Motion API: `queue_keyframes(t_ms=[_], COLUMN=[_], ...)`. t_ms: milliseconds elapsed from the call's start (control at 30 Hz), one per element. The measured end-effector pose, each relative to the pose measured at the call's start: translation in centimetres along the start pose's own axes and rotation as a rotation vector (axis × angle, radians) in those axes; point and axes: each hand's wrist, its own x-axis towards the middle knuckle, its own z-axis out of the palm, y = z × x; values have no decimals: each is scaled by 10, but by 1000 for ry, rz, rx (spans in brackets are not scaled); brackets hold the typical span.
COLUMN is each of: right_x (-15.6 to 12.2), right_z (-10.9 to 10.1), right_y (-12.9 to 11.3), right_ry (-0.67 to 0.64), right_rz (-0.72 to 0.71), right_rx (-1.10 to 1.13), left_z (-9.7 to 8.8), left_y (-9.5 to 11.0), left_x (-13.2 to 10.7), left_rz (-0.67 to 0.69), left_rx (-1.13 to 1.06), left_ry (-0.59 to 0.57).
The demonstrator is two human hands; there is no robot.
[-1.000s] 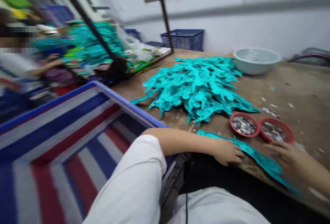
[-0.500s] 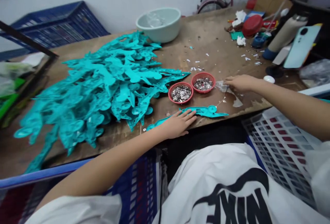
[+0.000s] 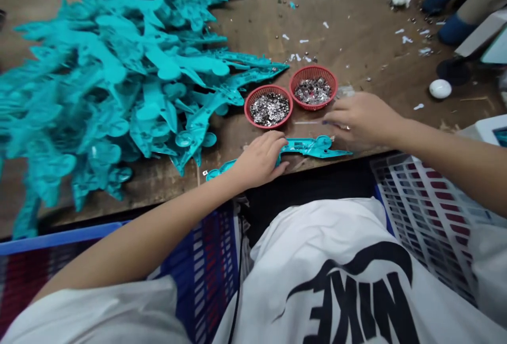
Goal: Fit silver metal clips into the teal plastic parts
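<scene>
Workshop. Worn wooden worktable (image 3: pixel 257 27) beyond both hands; heap of similar teal plastic parts (image 3: pixel 146 64) left of left hand (image 3: pixel 257 160); red baskets (image 3: pixel 312 72) of small metal pieces (image 3: pixel 270 109) near right hand (image 3: pixel 362 120).

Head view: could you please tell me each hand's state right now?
Left hand: partly curled over the teal part; firm grip cannot be told.
Right hand: partly curled beside the right red basket; whether it holds anything cannot be told.
</scene>
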Motion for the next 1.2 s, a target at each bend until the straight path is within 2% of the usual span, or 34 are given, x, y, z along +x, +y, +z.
queue_keyframes(t_ms=[100, 200, 267, 333, 467, 667, 900, 1200], right_x=[5, 9, 9, 7, 5, 9, 6, 4], right_z=[6, 15, 21, 26, 34, 39, 41, 45], right_y=[-36, -54, -57, -58, -54, -44, -37, -34], right_ry=[-31, -114, -114, -67, 19, 36, 58, 194], right_rz=[-79, -94, -93, -93, -81, -61, -115, -146], right_rx=[60, 75, 89, 112, 136, 162, 204, 234], left_z=[18, 28, 27, 24, 20, 18, 16, 21], left_y=[-2, 4, 9, 12, 11, 11, 13, 11], left_x=[-3, -6, -6, -5, -2, 3, 6, 3], left_rz=[-7, -54, -106, -146, -169, -178, -194, -180], left_rx=[-39, 8, 34, 45, 32, 14, -7, -47], left_ry=[51, -69, -163, -215, -219, -225, -251, -180])
